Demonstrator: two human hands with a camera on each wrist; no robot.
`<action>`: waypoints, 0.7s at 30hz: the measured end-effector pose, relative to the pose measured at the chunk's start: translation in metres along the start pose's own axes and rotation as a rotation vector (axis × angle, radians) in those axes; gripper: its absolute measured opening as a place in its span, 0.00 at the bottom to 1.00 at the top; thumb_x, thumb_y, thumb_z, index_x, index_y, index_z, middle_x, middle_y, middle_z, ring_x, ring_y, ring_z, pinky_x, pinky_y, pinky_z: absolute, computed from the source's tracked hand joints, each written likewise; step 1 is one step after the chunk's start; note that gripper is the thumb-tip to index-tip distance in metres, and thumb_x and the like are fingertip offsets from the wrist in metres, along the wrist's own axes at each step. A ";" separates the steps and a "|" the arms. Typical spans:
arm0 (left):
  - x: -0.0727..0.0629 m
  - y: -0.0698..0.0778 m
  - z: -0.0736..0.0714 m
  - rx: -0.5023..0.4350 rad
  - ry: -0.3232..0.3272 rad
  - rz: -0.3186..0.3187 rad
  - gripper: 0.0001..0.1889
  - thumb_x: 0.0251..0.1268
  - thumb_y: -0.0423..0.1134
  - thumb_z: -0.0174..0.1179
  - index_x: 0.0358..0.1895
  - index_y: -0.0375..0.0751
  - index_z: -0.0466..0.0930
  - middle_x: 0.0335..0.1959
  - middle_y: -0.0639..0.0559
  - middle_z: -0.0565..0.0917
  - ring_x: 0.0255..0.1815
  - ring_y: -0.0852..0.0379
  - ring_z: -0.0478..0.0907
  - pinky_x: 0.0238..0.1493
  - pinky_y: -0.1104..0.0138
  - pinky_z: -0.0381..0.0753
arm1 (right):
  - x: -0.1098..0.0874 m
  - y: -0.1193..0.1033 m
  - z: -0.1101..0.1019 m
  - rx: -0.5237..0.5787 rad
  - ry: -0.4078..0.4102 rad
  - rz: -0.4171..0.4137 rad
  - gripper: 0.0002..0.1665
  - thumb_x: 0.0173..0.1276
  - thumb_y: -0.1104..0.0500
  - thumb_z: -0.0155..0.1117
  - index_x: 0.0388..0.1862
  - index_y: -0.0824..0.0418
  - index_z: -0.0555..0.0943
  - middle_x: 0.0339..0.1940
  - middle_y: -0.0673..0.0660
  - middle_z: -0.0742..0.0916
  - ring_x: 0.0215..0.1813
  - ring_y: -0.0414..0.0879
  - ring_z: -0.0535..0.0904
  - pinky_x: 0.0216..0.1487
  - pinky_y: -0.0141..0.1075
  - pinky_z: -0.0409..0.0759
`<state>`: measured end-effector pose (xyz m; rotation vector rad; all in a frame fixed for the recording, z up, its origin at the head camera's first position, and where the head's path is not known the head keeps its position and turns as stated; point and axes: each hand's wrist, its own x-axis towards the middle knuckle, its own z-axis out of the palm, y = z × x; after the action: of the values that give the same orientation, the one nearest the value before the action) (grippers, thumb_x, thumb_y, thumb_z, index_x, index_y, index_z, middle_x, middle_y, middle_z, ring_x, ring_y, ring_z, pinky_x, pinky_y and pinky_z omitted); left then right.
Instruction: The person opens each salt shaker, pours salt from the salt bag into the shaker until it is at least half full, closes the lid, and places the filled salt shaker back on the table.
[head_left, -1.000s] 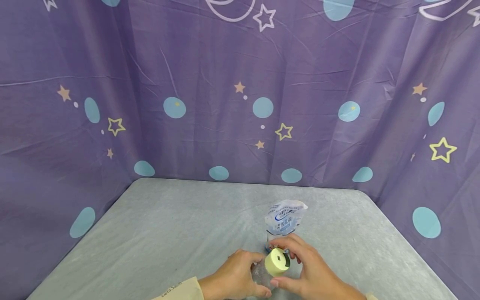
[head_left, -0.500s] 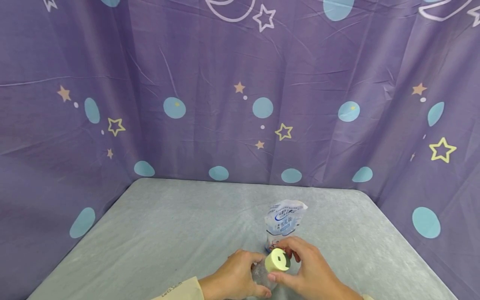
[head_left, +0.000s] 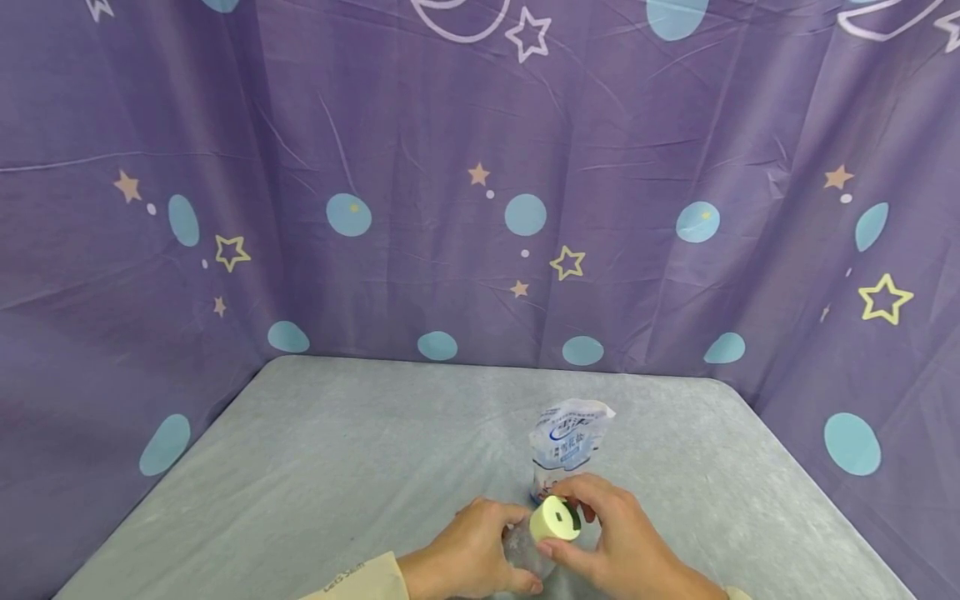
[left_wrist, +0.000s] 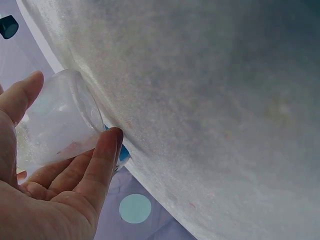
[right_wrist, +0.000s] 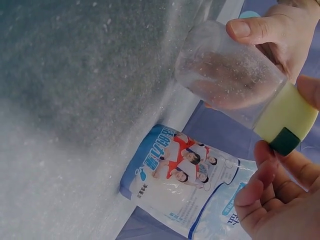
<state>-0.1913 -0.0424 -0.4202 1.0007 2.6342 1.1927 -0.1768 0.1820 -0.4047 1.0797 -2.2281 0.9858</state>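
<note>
The right hand [head_left: 626,542] has shifted its thumb up against the yellow cap [head_left: 549,525], now pinching it; the left hand [head_left: 472,552] grips the clear jar [head_left: 523,552] below, well in from the counter's [head_left: 360,450] far edge, the salt pouch [head_left: 570,440] standing just beyond.

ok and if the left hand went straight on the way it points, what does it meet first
Past the clear jar in the left hand, probably the right hand, which grips the yellow lid; the salt pouch looks farther forward, but depth is unclear.

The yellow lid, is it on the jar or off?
On: the yellow lid sits over the end of the clear jar. I can't tell how tightly.
</note>
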 end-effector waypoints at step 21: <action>0.000 0.002 0.000 0.081 0.018 0.005 0.22 0.40 0.48 0.85 0.43 0.55 0.87 0.26 0.73 0.79 0.24 0.73 0.72 0.26 0.74 0.72 | 0.000 -0.001 -0.011 0.091 -0.145 -0.081 0.40 0.56 0.67 0.78 0.69 0.54 0.76 0.61 0.54 0.82 0.58 0.44 0.79 0.56 0.35 0.78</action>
<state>-0.1897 -0.0415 -0.4190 1.0145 2.7154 1.1101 -0.1750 0.1894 -0.3975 1.3099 -2.2516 1.0120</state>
